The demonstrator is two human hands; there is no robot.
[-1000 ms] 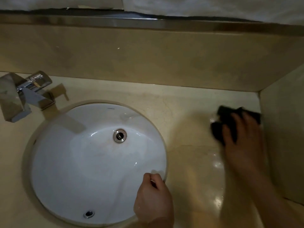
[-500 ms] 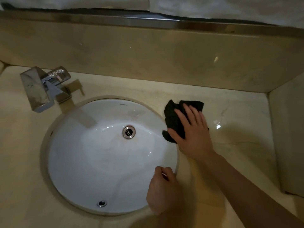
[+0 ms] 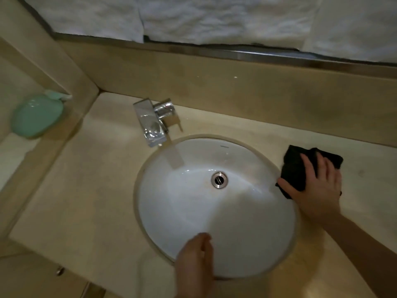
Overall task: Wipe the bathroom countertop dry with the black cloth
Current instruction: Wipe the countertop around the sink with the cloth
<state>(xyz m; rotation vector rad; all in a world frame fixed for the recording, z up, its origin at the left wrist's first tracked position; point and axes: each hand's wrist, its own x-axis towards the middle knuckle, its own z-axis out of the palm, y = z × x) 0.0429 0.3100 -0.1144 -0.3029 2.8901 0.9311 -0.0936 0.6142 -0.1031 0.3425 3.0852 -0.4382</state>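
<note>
The black cloth [image 3: 297, 166] lies crumpled on the beige stone countertop [image 3: 92, 196], right beside the sink's right rim. My right hand [image 3: 318, 190] presses flat on the cloth with fingers spread over it. My left hand [image 3: 194, 263] rests as a loose fist at the near rim of the white oval sink [image 3: 214, 211], blurred, holding nothing that I can see.
A chrome faucet [image 3: 153, 121] stands behind the sink at the left. A green soap bottle [image 3: 36, 115] sits in a lower recess at far left. A stone backsplash [image 3: 236, 91] and a metal ledge with white towels [image 3: 214, 18] run along the back.
My right hand swept the cloth from the far right corner leftward to the sink's right rim. My view has swung left, bringing the left counter and soap bottle into sight.
</note>
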